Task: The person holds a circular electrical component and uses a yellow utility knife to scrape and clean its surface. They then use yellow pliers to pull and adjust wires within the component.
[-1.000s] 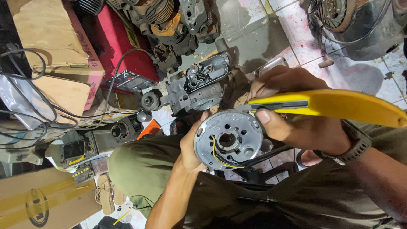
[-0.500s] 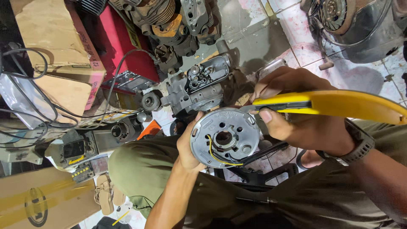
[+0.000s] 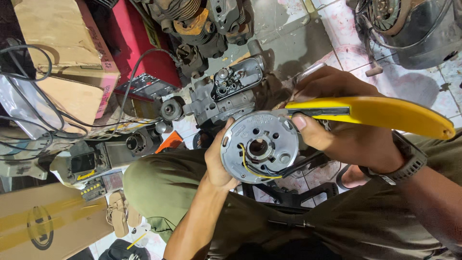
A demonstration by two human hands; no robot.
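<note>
Dead center of the frame, left hand (image 3: 217, 161) grips the round stator plate (image 3: 260, 147); right hand (image 3: 337, 125) clenches a yellow-handled knife (image 3: 375, 113) at its top edge. Greasy engine parts (image 3: 224, 94) crowd right behind, cardboard box (image 3: 62, 48) upper left.

Olive trousers (image 3: 163, 188) (dark wristwatch (image 3: 409, 161))

Small repair workshop, engine or motorcycle kind. Work done low over tiled floor (image 3: 346, 29), stained, worn. Greasy engine parts (image 3: 192, 24) heaped at top; grey metal casing (image 3: 226, 94) just below. Large round engine housing (image 3: 414, 29) top right. Loose cables (image 3: 33, 120), cardboard boxes (image 3: 62, 43), red case (image 3: 139, 53) at left. Sandals (image 3: 118, 212) on floor.
</note>
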